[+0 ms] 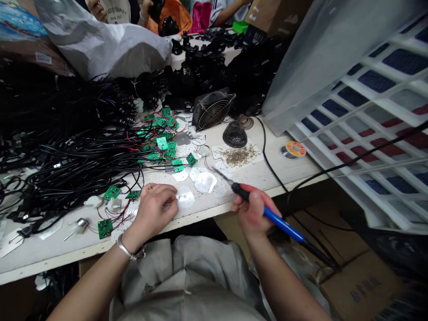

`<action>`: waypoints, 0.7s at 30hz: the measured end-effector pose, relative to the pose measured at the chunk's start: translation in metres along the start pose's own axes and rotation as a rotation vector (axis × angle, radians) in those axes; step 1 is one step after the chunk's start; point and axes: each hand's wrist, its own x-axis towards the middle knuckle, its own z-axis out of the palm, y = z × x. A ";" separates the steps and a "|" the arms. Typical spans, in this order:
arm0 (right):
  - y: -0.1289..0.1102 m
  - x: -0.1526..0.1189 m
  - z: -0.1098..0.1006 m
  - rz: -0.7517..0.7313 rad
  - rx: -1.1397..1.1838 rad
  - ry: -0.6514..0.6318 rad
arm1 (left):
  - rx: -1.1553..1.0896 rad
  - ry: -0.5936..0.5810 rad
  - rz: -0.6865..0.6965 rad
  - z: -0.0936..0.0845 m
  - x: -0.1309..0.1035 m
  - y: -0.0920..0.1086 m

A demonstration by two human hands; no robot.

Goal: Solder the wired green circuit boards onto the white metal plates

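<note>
My right hand (252,209) grips a soldering iron (282,223) with a blue and black handle. Its metal tip points up and left over the bench, apart from the boards. My left hand (157,205) rests near the bench's front edge with fingers curled together; what they pinch, if anything, is hidden. Close to its fingertips lies a clear plastic plate (186,197). Green circuit boards with thin wires surround that hand, among them one board (112,192) to its left and another (105,228) near the edge. A small motor (80,225) with a metal shaft lies farther left.
Black cables (83,151) cover the bench's left side. Behind the boards stands a fan (214,110). An iron stand (235,135) sits by scattered solder bits (239,155). A solder spool (293,150) lies near white crates (361,116) at right. Other people are across the bench.
</note>
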 end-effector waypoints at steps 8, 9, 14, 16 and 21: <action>0.002 -0.038 0.008 0.050 -0.006 -0.363 | -0.054 -0.069 0.014 0.003 0.004 -0.007; 0.002 -0.038 0.007 0.039 -0.036 -0.375 | -0.058 -0.076 0.018 0.003 0.004 -0.008; 0.002 -0.036 0.006 -0.037 -0.107 -0.438 | -0.084 -0.092 0.011 0.003 0.004 -0.012; 0.003 -0.036 0.007 -0.061 -0.110 -0.460 | -0.104 -0.091 0.012 0.004 0.004 -0.013; 0.006 -0.035 0.008 -0.102 -0.112 -0.480 | -0.155 -0.053 0.000 0.006 0.004 -0.015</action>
